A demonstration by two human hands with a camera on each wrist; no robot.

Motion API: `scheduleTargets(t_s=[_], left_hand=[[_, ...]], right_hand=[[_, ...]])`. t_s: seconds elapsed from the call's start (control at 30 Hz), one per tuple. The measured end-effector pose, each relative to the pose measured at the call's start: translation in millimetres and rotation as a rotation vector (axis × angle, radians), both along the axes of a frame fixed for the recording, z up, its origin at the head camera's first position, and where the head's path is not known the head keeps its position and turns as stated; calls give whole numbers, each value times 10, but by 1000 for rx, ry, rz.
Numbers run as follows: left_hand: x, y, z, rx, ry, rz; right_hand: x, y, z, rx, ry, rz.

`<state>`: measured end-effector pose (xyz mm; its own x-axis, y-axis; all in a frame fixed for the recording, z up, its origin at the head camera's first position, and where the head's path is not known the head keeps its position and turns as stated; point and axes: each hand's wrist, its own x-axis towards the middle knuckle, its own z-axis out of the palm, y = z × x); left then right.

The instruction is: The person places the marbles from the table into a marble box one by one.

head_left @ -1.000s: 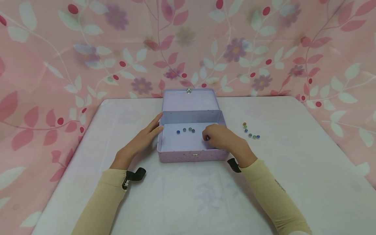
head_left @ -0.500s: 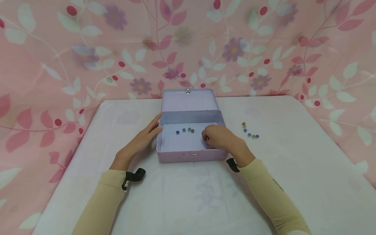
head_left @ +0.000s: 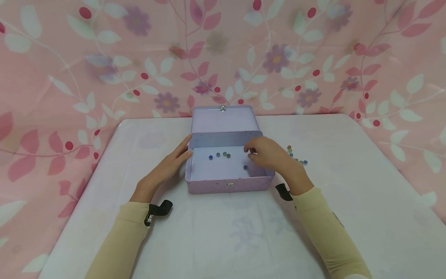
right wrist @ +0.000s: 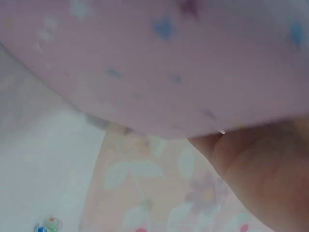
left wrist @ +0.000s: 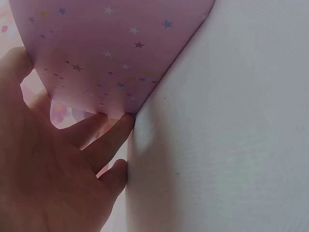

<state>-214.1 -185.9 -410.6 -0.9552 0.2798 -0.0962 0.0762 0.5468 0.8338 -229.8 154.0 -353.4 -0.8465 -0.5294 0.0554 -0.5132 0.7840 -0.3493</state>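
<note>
Left side: pale yellow left sleeve (head_left: 120, 236) reaching in from the near edge, black wrist mount (head_left: 162, 208) at its cuff. Left hand (head_left: 164, 169) lies along the left wall of the box, fingers extended and spread, gripping nothing; left wrist view has fingertips touching the lower edge of that star-printed wall and one finger down by the tabletop (head_left: 355, 182).

Middle: pinkish-purple box (head_left: 209, 186) stands upright on the tabletop, lid (head_left: 224, 120) tipped back at the far side, metal clasp (head_left: 223, 108) at the lid's far edge, small latch (head_left: 230, 184) on the near wall. Inside, left to right: blue marble (head_left: 210, 157), greyish marble (head_left: 218, 154), then green marble (head_left: 224, 154) and brownish marble (head_left: 228, 155) side by side. Dark blue marble (head_left: 245, 167) sits apart, nearer and further right.

Right hand (head_left: 267, 154) is over the right part of the box, above and just beyond the dark blue marble, not touching it. Fingers loosely bent, gap between thumb and forefinger, nothing seen in the grip; right wrist view hides the fingertips behind the blurred box wall.

Right: second black mount (head_left: 283, 192), right sleeve (head_left: 329, 232) running to the near edge. Loose marbles in a curved line on the tabletop, orange marble (head_left: 289, 147) at the far end, bluish end marble (head_left: 305, 162) nearest the right; ones between are partly covered by the hand.

Pink floral cloth (head_left: 139, 38) hangs across the far side.
</note>
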Motion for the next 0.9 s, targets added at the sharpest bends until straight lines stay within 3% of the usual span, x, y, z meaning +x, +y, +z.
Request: scheduleTargets(t_s=[0.33, 0.77, 0.9], left_hand=[[15, 6, 21, -12, -20, -4], [51, 26, 44, -27, -57, 16], [46, 22, 37, -28, -61, 16]], right_hand=[[-33, 207, 146, -158, 139, 0], [-137, 628, 204, -216, 206, -136], [-163, 766, 210, -216, 185, -175]])
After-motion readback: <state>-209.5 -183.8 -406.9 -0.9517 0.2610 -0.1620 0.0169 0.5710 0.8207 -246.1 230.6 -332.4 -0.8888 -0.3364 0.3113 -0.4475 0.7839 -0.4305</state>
